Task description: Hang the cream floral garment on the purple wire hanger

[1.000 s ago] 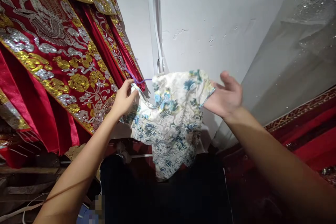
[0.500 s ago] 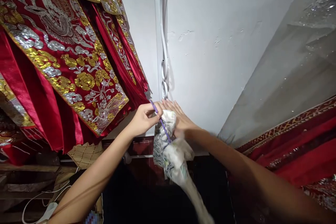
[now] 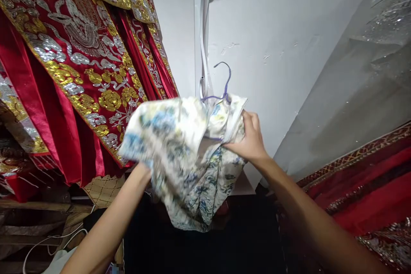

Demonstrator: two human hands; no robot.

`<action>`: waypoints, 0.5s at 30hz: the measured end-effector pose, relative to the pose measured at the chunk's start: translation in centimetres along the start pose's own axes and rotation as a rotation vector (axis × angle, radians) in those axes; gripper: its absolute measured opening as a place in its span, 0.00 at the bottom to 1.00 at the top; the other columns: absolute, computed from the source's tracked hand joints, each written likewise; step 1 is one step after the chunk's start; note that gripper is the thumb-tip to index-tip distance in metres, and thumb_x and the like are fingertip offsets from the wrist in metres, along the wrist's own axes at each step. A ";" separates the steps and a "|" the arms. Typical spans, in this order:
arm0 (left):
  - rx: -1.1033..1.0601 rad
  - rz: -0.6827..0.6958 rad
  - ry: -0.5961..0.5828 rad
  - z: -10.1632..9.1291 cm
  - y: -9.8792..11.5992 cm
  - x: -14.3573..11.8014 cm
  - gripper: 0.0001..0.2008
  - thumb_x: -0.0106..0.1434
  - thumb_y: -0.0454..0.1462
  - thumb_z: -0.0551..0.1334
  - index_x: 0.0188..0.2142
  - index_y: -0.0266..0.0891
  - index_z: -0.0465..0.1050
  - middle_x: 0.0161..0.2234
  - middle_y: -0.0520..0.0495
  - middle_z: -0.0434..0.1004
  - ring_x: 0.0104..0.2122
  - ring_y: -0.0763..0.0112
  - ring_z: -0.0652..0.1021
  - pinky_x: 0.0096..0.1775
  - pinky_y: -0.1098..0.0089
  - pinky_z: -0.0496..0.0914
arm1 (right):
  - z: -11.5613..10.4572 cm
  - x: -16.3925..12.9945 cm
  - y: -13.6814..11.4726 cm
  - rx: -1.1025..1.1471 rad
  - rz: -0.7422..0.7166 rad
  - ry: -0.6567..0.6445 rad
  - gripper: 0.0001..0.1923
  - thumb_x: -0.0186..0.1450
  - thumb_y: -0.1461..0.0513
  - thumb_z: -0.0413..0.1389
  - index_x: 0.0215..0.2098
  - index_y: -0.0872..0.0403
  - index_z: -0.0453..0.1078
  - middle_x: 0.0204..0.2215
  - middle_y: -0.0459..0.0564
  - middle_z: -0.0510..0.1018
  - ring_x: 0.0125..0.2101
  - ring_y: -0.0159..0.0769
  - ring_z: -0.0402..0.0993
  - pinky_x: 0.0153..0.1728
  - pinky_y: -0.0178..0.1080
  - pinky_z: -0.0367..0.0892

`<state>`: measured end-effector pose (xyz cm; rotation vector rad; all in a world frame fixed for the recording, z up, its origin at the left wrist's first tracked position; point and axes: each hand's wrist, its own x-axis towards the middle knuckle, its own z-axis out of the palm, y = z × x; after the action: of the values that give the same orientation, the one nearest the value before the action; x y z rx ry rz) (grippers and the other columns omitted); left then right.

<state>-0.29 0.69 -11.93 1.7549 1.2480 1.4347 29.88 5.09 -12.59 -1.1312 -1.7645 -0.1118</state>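
A white floral top (image 3: 199, 171), patterned in blue, green and yellow, hangs in front of me on a thin purple hanger (image 3: 228, 79). The hanger's hook stands up above the neckline, attached to nothing. My right hand (image 3: 248, 139) grips the top at its right shoulder edge, thumb in front. On the other side, my left hand (image 3: 145, 172) goes under or behind the spread left part of the cloth. Its fingers are hidden there, and that part of the fabric is blurred by motion.
White metal scrollwork (image 3: 203, 51) runs down the pale wall (image 3: 266, 17) straight ahead. Red costumes with gold and silver sequins (image 3: 109, 100) hang at left. Clear plastic sheeting (image 3: 359, 77) and red fabric (image 3: 369, 192) lie to the right. A white cable (image 3: 48, 237) trails at lower left.
The top was bunched low beneath my hands, with the purple hanger pinched in my left hand. Now it is raised and spread on the hanger, and my right hand has left the wall to grip it.
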 end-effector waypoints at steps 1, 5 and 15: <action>-0.098 -0.067 -0.043 -0.3 -1.1 -0.9 0.43 0.65 0.67 0.38 0.50 0.42 0.76 0.41 0.36 0.83 0.49 0.47 0.81 0.48 0.45 0.75 | -0.7 0.8 0.3 -0.050 0.039 0.006 0.52 0.49 0.50 0.69 0.67 0.49 0.55 0.52 0.59 0.63 0.55 0.62 0.64 0.53 0.61 0.67; -0.523 -0.363 -0.181 1.2 -5.3 -5.0 0.39 0.58 0.68 0.56 0.48 0.38 0.79 0.49 0.37 0.82 0.61 0.45 0.73 0.62 0.50 0.66 | -1.8 3.7 -0.1 -0.153 0.031 -0.022 0.42 0.51 0.49 0.68 0.61 0.51 0.64 0.50 0.60 0.65 0.54 0.64 0.64 0.55 0.64 0.63; -0.635 -0.548 0.181 9.8 -8.3 -12.2 0.33 0.54 0.46 0.74 0.59 0.44 0.73 0.62 0.43 0.73 0.67 0.52 0.65 0.69 0.57 0.55 | -0.1 -1.5 -4.5 0.199 -0.218 -0.378 0.19 0.62 0.54 0.64 0.51 0.40 0.77 0.65 0.47 0.65 0.68 0.62 0.52 0.66 0.74 0.36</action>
<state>6.43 -5.42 -27.18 0.8023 1.0764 1.4494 26.79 1.56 -11.92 -0.8514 -2.1783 0.1538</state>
